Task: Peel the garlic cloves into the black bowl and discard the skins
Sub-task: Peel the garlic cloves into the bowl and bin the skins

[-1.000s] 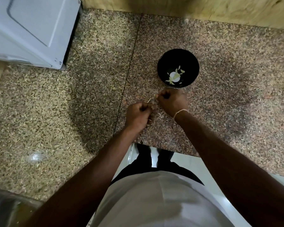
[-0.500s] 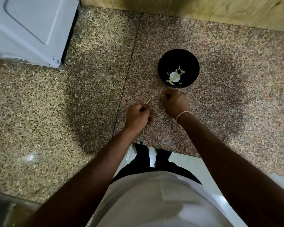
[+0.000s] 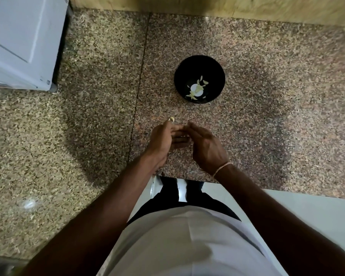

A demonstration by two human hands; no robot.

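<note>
The black bowl (image 3: 219, 76) stands on the granite counter (image 3: 277, 116) ahead of my hands, with several pale peeled garlic cloves (image 3: 197, 89) at its bottom. My left hand (image 3: 163, 139) pinches a small garlic clove (image 3: 172, 119) between thumb and forefinger, below and left of the bowl. Its other fingers stretch toward my right hand. My right hand (image 3: 205, 145) lies beside it with fingers straight and nothing visible in it, its fingertips against the left hand's fingers. Any loose skins are too small to tell on the speckled stone.
A white appliance (image 3: 18, 42) fills the counter's far left corner. A wooden wall (image 3: 207, 5) runs along the back. The counter's front edge (image 3: 267, 191) is just behind my wrists, with white floor (image 3: 307, 216) below.
Both hands were curled together just below the bowl. Now the right hand has straightened its fingers, and the left hand holds the clove out at its fingertips, farther from the bowl.
</note>
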